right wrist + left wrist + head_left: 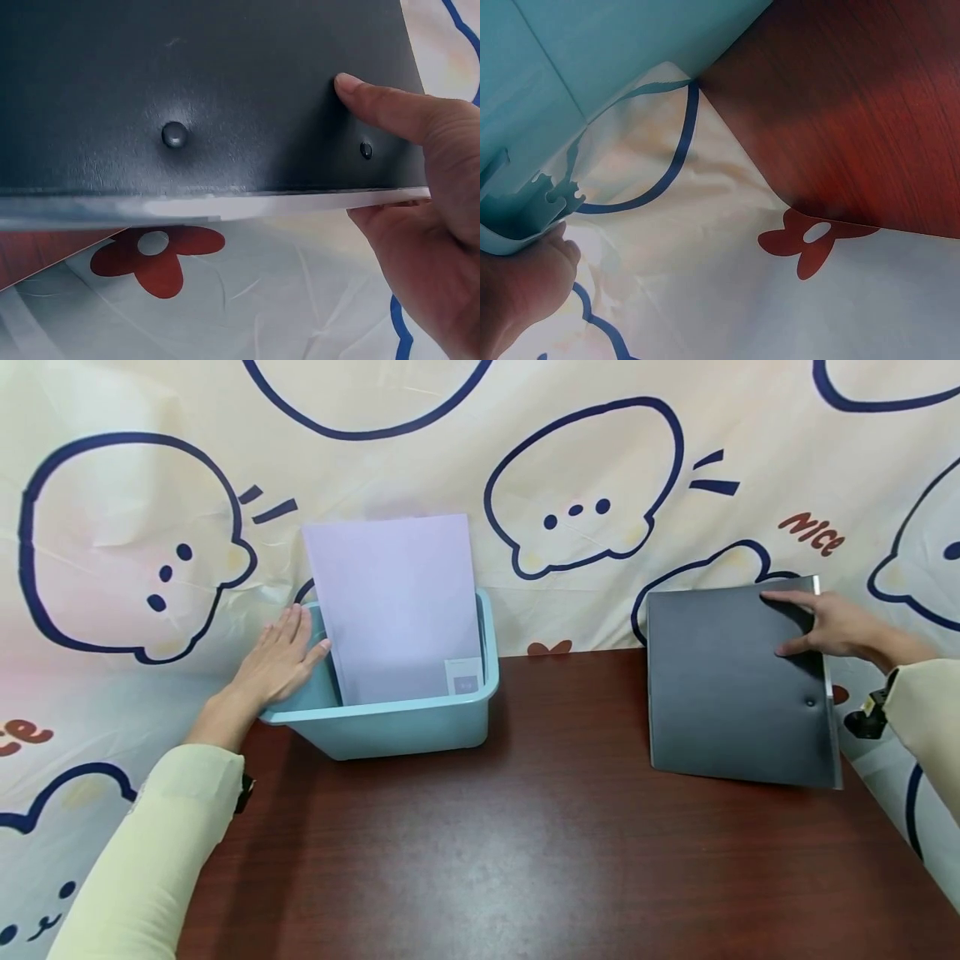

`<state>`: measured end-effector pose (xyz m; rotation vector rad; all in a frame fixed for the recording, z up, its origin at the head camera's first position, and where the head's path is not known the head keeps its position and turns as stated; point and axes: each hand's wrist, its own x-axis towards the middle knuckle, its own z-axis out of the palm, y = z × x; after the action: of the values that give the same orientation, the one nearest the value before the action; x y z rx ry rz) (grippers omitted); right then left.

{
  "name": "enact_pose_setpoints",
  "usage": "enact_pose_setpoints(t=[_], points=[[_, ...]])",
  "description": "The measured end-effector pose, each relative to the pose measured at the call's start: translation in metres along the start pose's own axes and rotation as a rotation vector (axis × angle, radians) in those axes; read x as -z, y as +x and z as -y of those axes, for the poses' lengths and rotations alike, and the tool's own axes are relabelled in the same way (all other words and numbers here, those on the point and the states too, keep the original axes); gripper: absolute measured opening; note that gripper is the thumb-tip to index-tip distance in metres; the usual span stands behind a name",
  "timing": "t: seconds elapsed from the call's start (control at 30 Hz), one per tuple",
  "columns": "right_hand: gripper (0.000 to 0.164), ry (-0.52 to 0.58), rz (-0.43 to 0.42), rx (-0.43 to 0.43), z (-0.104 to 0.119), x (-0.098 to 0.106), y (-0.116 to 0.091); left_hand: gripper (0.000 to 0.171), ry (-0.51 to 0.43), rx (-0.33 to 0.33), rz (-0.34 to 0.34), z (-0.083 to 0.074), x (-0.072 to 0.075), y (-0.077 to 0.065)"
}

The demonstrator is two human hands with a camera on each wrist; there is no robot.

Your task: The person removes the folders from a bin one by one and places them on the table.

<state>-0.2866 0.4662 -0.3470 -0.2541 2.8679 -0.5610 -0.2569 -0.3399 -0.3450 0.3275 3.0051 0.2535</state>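
My left hand (277, 660) rests on the left rim of a light-blue plastic bin (390, 727), its fingers straight. In the left wrist view, part of that hand (536, 289) shows low at the left, against the bin's wall (532, 67). A pale lilac folder (397, 602) stands upright in the bin, with a small label at its lower right. Over at the right, my right hand (840, 627) grips a dark grey binder (735, 685) near its upper right corner. The thumb (382, 105) presses the cover beside a rivet; other fingers go under the white-edged spine.
The dark brown wooden table (480, 860) runs under the bin and binder, its right edge slanting toward the front. A cream sheet (390, 468) with printed cartoon outlines hangs behind and at both sides.
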Motion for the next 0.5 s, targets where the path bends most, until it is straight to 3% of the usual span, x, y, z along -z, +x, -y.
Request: enact_pose_setpoints(t=[0.23,0.5], points=[[0.1,-0.077,-0.053,0.062,-0.005,-0.012,0.008,0.086,0.006,-0.005,0.0,0.0,0.0,-0.003],[0.105,-0.097,0.001,0.042,-0.014,-0.02,0.012,0.085,0.006,-0.006,-0.004,-0.002,0.001,-0.002]])
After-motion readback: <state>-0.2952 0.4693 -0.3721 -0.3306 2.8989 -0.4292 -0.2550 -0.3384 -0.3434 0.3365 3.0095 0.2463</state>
